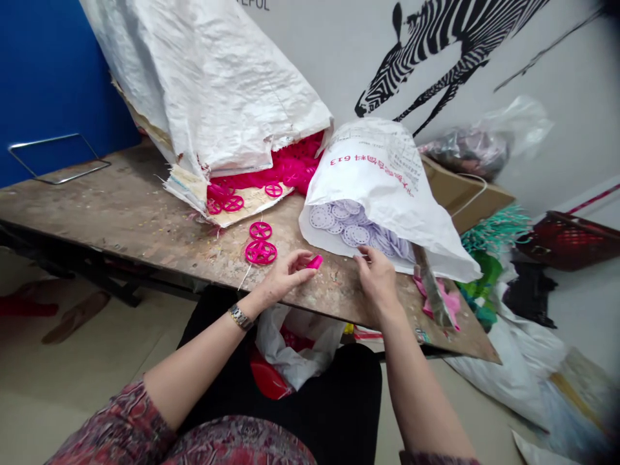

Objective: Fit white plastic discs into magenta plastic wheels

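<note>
Between the thumb and fingers of my left hand (283, 274) is a small bright pink plastic piece (314, 261), seen nearly edge-on. My right hand (376, 278) hovers over the table's front part with thumb and fingertips pinched together; what they hold, if anything, is too small to make out. Just beyond it, pale lilac round discs (357, 234) spill toward the mouth of a white printed sack (368, 171). Left of my left hand, a few pink spoked wheels (260, 252) lie on the worn wooden table (121, 213).
A large white woven sack (217, 84) leans at the back left, with many pink wheels (295, 168) at its opening. A metal blade-like strip (431, 290) and pink scraps (448, 300) lie at the right. Below the table edge hangs a white bag (300, 352) by my lap.
</note>
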Available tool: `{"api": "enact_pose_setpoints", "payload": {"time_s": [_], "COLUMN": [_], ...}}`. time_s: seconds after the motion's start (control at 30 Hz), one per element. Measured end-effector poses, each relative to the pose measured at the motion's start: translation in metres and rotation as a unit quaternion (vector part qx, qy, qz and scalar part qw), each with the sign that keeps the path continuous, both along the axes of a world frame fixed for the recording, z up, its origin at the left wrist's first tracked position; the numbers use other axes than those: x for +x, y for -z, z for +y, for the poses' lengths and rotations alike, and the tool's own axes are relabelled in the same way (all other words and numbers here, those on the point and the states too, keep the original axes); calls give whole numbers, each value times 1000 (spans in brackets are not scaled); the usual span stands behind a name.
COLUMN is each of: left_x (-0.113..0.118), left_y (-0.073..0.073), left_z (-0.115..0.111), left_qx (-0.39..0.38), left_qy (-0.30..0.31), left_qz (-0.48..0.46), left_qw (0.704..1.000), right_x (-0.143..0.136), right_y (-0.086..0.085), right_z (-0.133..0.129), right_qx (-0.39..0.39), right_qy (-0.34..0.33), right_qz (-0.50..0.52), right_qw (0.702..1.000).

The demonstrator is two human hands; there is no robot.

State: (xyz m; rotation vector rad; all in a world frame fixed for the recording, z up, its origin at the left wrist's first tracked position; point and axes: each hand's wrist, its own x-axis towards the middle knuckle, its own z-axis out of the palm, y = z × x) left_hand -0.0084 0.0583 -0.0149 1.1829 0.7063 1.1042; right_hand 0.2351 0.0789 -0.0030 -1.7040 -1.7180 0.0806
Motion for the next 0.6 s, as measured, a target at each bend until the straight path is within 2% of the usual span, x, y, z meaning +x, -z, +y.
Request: {"api": "enact_pose_setpoints", "payload": {"time_s": [0.1,0.2,0.4,0.6], "left_x": [0,-1,-2,-4], "left_y": [2,0,-1,-1], "left_z": [2,2,3,5], "left_qx": [-63,-85,-101,-118], "left_qy": [8,16,29,39], "left_qz": [-44,-54,-58,-102], "left_qw": [997,995,993,987], "right_x": [14,17,15,20], "right_y": [4,8,10,-6], "right_z": [34,56,72,60], "right_qx": [-15,-35,-3,48], "right_qy": [58,88,69,41], "right_qz": [-139,-195,-156,-49], "right_qw": [989,976,985,997]}}
